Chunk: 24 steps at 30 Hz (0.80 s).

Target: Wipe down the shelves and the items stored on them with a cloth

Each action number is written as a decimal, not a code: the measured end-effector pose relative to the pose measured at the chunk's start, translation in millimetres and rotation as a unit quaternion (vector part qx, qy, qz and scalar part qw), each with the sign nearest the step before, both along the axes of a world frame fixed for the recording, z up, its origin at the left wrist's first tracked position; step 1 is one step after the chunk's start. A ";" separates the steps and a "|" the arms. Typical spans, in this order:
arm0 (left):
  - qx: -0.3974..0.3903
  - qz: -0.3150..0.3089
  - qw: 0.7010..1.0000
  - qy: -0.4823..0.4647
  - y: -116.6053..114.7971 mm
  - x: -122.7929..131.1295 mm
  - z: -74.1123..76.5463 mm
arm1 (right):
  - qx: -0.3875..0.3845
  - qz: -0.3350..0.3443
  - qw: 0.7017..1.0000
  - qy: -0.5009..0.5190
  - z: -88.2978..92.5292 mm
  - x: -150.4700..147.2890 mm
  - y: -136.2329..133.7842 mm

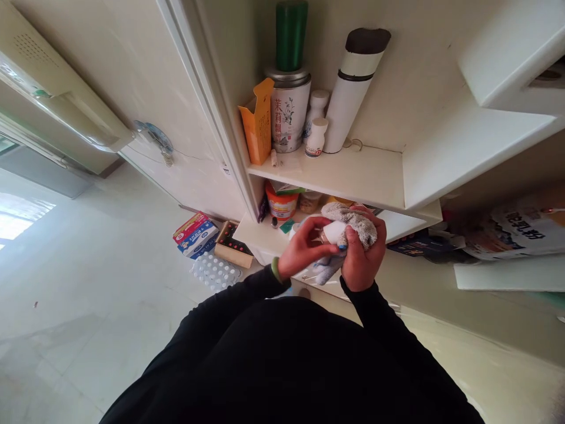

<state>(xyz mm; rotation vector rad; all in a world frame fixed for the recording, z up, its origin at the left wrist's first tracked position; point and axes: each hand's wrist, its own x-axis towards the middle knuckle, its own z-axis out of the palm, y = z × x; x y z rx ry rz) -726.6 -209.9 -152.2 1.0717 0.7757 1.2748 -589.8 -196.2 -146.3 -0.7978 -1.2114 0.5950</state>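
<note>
In front of the lower shelf, my left hand (pixel 302 250) has its thumb and fingers closed around one end of a small white bottle (pixel 334 231). My right hand (pixel 364 259) grips a grey-white fluffy cloth (pixel 362 226) and presses it against the bottle's other end. Part of the cloth hangs down below the hands. The fingers and cloth cover much of the bottle, so its exact kind is hard to make out. Behind my hands, an orange-red tub (pixel 282 206) stands on the lower shelf.
The upper shelf (pixel 366 174) bears an orange box (pixel 257 126), a tea tin (pixel 289 115) with a green canister (pixel 291 35) on top, two small white bottles and a tall white flask (pixel 353 88). Boxes and a bottle pack (pixel 216 271) lie on the floor at left.
</note>
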 end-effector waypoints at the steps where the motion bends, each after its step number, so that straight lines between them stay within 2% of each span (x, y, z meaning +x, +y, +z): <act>1: -0.034 -0.053 0.998 -0.030 1.9 -3.9 0.8 | 0.009 0.003 1.000 -0.011 0.2 0.6 0.0; 3: -0.069 -0.115 0.990 -0.047 5.1 -10.0 1.2 | 0.023 0.001 0.999 -0.029 -0.3 0.9 -0.1; 4: -0.059 -0.108 0.992 -0.034 5.7 -11.2 0.5 | 0.025 -0.004 0.999 -0.031 -1.2 0.2 -0.3; 7: 0.050 0.008 0.997 0.059 3.2 -6.8 -5.3 | -0.004 -0.021 1.000 -0.003 -6.1 -5.5 -1.8; 10: 0.192 0.127 0.955 0.188 -0.6 -0.8 -13.2 | -0.094 -0.025 0.994 0.053 -12.3 -13.8 -4.3; 12: 0.262 0.161 0.919 0.247 -0.5 -1.2 -18.5 | -0.174 -0.029 0.979 0.106 -15.0 -18.1 -5.7; 14: 0.290 0.157 0.905 0.269 1.8 -4.5 -24.0 | -0.241 -0.038 0.957 0.155 -15.5 -20.2 -6.1; 16: 0.286 0.140 0.910 0.266 4.5 -8.0 -30.0 | -0.281 -0.038 0.940 0.189 -14.0 -19.8 -5.0; 18: 0.256 0.129 0.929 0.234 6.2 -9.9 -35.7 | -0.291 -0.019 0.934 0.205 -11.1 -17.7 -2.9; 21: 0.171 0.089 0.973 0.130 6.4 -9.8 -39.9 | -0.260 0.013 0.946 0.195 -6.6 -13.7 1.0; 24: 0.075 0.026 0.997 0.018 3.4 -9.6 -33.4 | -0.224 -0.022 0.960 0.167 -7.1 -10.7 3.5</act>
